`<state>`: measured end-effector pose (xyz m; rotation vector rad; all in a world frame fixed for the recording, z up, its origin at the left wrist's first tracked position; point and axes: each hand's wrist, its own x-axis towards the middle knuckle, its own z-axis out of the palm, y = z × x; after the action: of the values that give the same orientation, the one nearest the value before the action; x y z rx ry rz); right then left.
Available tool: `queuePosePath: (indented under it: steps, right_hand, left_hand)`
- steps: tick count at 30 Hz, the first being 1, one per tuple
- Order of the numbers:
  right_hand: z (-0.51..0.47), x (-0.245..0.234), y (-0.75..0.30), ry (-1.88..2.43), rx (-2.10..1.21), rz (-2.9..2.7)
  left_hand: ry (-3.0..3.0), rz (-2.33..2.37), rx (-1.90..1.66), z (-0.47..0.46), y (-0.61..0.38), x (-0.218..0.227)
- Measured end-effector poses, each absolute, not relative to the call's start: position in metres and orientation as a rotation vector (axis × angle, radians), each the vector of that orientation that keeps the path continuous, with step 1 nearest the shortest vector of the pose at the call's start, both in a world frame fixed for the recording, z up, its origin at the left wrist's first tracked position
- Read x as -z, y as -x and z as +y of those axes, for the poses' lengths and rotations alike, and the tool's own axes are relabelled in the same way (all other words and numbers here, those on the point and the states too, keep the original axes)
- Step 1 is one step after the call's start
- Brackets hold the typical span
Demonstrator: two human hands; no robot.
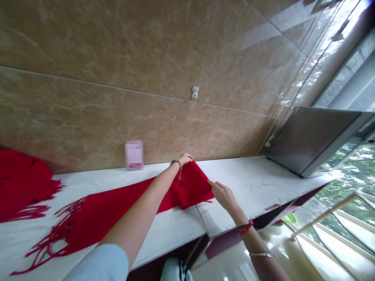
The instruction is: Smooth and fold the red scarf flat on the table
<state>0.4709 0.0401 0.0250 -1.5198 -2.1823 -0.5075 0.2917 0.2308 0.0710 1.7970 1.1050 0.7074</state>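
Note:
A long red scarf (117, 207) with a fringed left end lies across the white countertop, its right part folded over on itself. My left hand (185, 159) is closed on the scarf's far right corner, close to the wall. At the scarf's right edge is my right hand (224, 195), its fingertips closed on the cloth and the index finger stretched along it. The right thumb is partly hidden. A short bit of fringe shows beneath the folded part, near the counter's front.
Another red fringed cloth (22, 183) is bunched at the far left. A small card-like sheet (134, 155) leans on the tiled wall (117, 113). A grey box-shaped appliance (310, 136) stands on the counter (243, 175) at right. Below it are open shelves or drawers.

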Motion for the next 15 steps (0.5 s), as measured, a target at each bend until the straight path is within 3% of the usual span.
queuePosePath:
  steps: [8,15]
  right_hand:
    - [0.045,0.022,-0.488,1.67,0.233,-2.159]
    - [0.05,0.024,-0.49,1.623,0.108,-2.192]
  left_hand:
    - [-1.952,1.186,-0.628,0.231,-0.328,-0.028]
    - [-2.017,1.232,-0.572,0.244,-0.326,-0.009]
